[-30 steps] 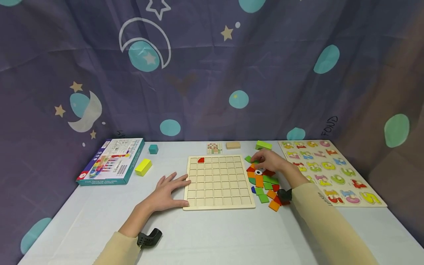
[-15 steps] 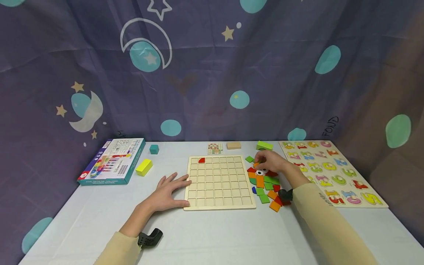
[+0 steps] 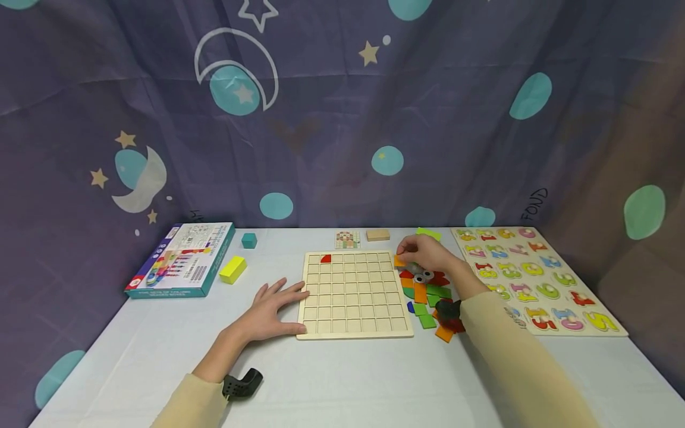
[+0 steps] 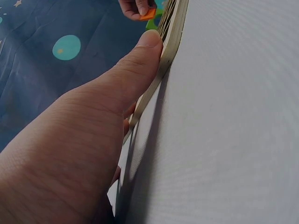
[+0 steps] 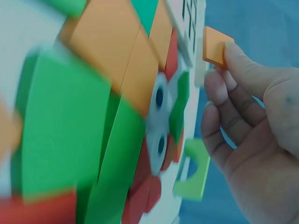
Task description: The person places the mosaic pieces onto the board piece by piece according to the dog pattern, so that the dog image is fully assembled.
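Observation:
My right hand pinches a small orange square tile between thumb and fingertips, near the upper right corner of the wooden grid board. Below that hand lies a pile of loose tiles: green squares, orange and red pieces, and round eye pieces. A red quarter-round tile sits in the board's top row, second cell from the left. Spread along the board's left edge, my left hand touches the rim with its fingertips; its thumb presses the rim in the left wrist view.
A patterned card and a plain wooden block lie behind the board. To the left are a yellow block, a teal cube and a flat box. A number puzzle board lies at right; a green arch block stands behind the pile.
My right hand has lifted the orange square tile from the pile and moved it left to the board's upper right corner. My left hand has stayed at the board's edge.

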`<state>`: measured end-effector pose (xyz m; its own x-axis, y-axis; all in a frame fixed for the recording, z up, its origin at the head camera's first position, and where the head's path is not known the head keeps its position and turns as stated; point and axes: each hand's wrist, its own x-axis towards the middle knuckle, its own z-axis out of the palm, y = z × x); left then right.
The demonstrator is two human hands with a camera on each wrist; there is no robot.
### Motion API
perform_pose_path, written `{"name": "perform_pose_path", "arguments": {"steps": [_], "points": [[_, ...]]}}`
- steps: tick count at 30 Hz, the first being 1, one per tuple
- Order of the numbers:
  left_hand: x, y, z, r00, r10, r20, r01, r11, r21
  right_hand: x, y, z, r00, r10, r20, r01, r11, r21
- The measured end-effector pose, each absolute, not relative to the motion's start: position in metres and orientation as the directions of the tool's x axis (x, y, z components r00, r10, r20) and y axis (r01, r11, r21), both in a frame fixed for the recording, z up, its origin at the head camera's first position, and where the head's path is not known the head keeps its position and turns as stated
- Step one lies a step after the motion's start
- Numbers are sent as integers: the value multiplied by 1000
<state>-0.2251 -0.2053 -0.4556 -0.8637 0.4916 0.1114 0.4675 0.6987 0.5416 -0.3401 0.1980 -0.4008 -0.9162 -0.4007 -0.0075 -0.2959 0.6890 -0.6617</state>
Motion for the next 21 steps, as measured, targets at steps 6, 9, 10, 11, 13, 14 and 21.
{"name": "perform_pose_path", "arguments": {"steps": [6, 9, 10, 11, 13, 14, 21], "points": [[-225, -206, -455, -864, 492, 103, 463, 700, 543, -342, 176, -401, -910, -415, 8, -312, 671, -673], [-224, -206, -454, -866, 491, 92, 457, 705, 543, -343, 163, -400, -905, -426, 17, -322, 657, -682], [-224, -206, -454, -867, 490, 89, 455, 707, 541, -343, 159, -400, -904, -426, 19, -322, 652, -686], [-224, -206, -454, -868, 489, 86, 453, 709, 540, -344, 155, -401, -904, -427, 21, -321, 647, -691], [-224, -206, -454, -869, 489, 80, 450, 712, 539, -345, 148, -402, -908, -419, 14, -303, 633, -713], [-225, -206, -454, -869, 489, 78, 450, 712, 539, -346, 144, -403, -909, -418, 12, -295, 620, -727], [-225, -205, -453, -869, 490, 70, 445, 710, 546, -351, 119, -404, -901, -430, 56, -325, 583, -745]]}}
